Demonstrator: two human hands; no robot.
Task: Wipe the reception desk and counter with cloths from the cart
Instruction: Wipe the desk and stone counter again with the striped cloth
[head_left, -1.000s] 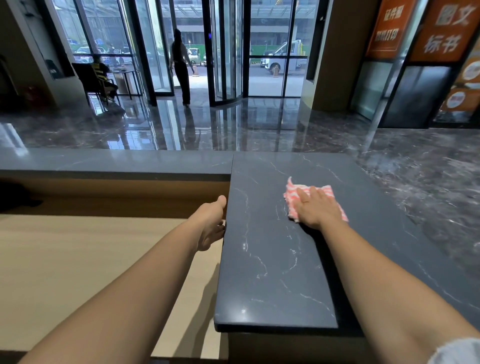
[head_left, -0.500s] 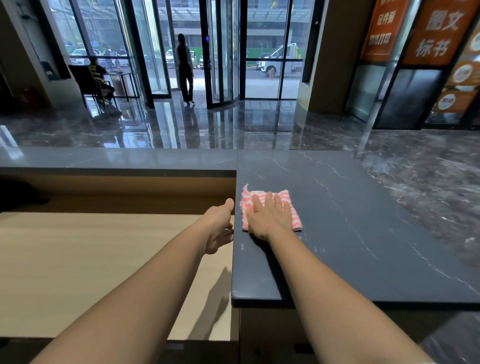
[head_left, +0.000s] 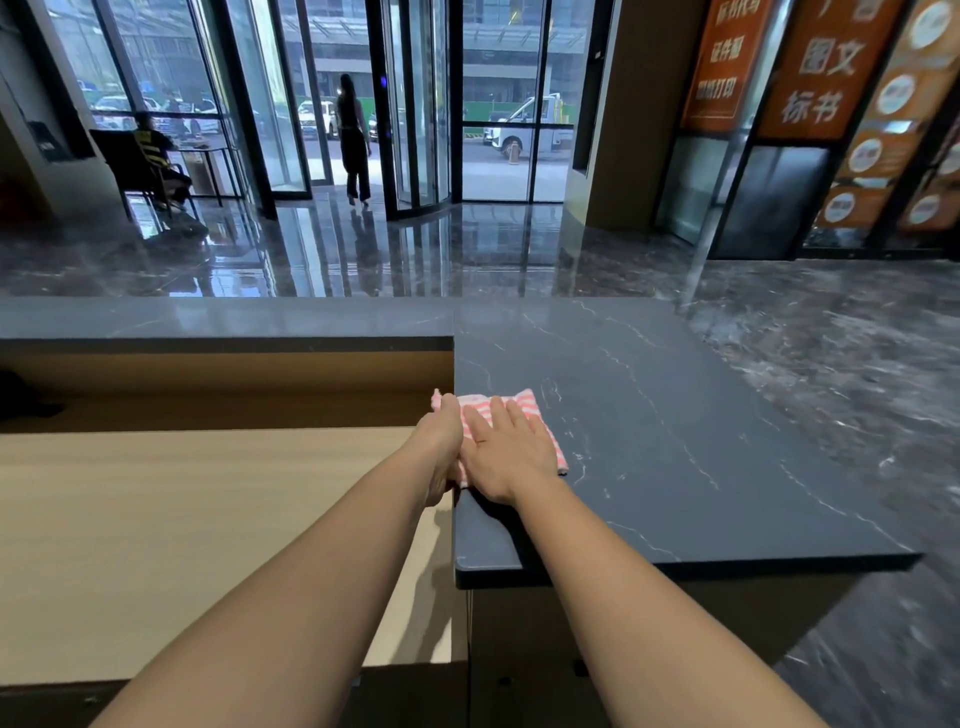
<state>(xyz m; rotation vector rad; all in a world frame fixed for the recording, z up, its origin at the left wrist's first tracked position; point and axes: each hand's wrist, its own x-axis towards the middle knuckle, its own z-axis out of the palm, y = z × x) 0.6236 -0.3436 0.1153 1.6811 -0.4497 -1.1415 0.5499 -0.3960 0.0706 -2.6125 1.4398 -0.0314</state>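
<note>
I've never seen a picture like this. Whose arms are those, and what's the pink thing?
No machine here: they are a person's own arms. A camera worn on their head looks down, so you see what they see. The right hand lies flat on a pink striped cloth, pressing it on the dark stone counter. The left hand is at the counter's left edge, beside the cloth; I cannot tell if it grips anything. Lower left is a pale wooden desk.

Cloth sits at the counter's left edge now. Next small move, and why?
Probably slide the cloth rightward across the counter. The right hand lies flat on it, its corner already overhangs the left edge beside the left hand, and the bare dark surface lies to the right.
</note>
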